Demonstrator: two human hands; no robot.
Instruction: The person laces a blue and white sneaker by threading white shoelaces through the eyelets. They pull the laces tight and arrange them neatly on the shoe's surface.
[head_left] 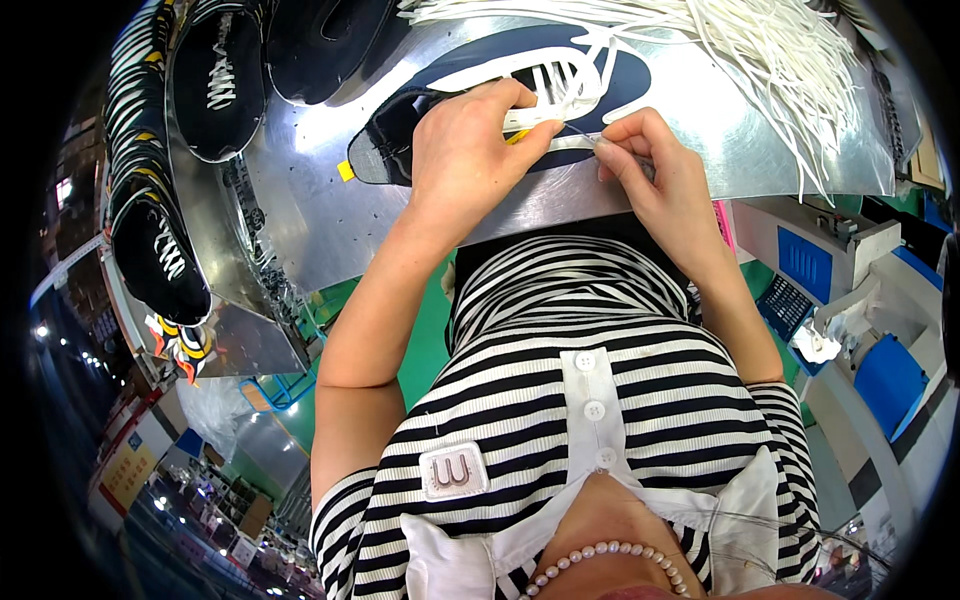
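Lacing work was seen under way on a dark navy shoe upper (600,75) with white trim, which was laid flat on the shiny metal tabletop (300,200) just in front of the person's striped shirt (570,380). The left hand (465,150) was pressed down on the near edge of the upper, its fingers curled and closed over a flat white lace (545,120) and a small yellow tag. The right hand (655,170) was held just beside it, thumb and forefinger pinched together on the thin end of the lace. White lacing could already be made out across the eyelet area of the upper, though how many rows were threaded could not be told; the job was judged to be partly done, with the end in hand not yet pulled through. A loose bundle of white laces (780,50) was spread at the far right of the tabletop, and laced black uppers (215,85) were stacked along the left, so much of the batch looked finished.
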